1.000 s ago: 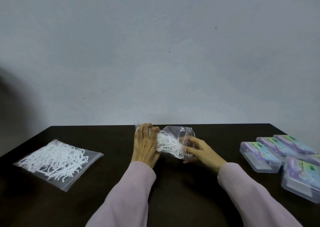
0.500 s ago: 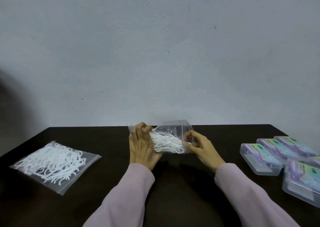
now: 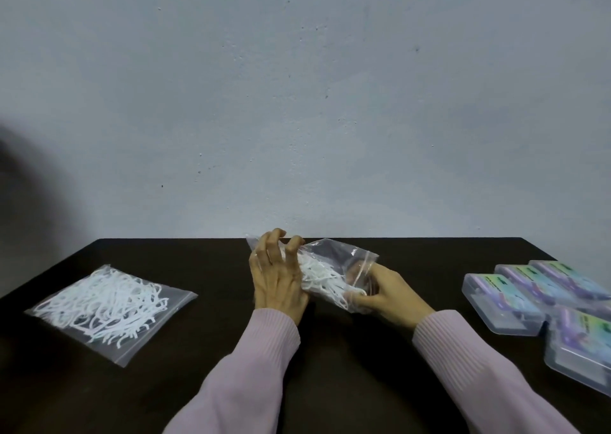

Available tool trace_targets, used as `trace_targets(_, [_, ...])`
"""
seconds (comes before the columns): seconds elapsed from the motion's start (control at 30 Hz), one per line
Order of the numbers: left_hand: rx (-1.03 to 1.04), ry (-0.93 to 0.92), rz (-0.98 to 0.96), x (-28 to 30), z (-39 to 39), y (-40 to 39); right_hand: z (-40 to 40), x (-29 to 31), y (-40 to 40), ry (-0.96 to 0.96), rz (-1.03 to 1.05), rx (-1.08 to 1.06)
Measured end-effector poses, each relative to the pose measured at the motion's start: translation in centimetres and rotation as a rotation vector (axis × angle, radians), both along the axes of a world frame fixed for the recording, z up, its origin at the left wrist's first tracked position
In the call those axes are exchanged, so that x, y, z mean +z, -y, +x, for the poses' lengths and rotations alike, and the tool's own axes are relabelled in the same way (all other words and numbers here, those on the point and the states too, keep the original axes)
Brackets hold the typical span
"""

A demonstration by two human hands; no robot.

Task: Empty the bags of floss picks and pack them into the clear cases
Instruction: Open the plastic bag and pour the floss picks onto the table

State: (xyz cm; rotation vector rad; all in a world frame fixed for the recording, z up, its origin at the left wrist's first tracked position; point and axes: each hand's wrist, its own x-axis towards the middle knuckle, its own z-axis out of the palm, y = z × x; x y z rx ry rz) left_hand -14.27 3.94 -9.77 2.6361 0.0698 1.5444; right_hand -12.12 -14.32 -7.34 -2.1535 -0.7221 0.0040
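A crinkled clear zip bag (image 3: 334, 258) of white floss picks (image 3: 322, 280) is gripped by the curled left hand (image 3: 276, 276) and pinched at three o'clock by the right hand (image 3: 385, 293).

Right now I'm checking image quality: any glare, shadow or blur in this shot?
Head view: dim, even light; faint glare on the held bag; dark shadow on the wall at far left; clear cases at the right edge look soft and stretched.

A dark table (image 3: 185, 384) carries everything. Well left of the gripped bag, 1 sealed bag of white floss picks (image 3: 109, 308) lies flat. Well right of it, several clear cases (image 3: 502, 304) lie clustered, touching.
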Motion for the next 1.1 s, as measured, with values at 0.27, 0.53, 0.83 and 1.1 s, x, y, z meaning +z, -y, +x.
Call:
trace_targets(0.27, [0.027, -0.141, 0.105, -0.1, -0.2, 0.6, -0.1, -0.6, -0.3, -0.289, 0.031, -0.025])
trace_targets(0.53, [0.063, -0.215, 0.126, 0.2, -0.4, 0.5, 0.3, -0.9, 0.0, -0.15, 0.039, 0.038])
trace_targets(0.83, [0.16, -0.553, 0.202, 1.8, -1.3, 0.0, 0.9, -0.8, 0.5, -0.118, -0.072, -0.033])
trace_targets(1.1, [0.205, -0.538, 0.206, 2.3, -1.6, -0.3, 1.3, -0.2, 1.6, -0.07, 0.005, -0.113])
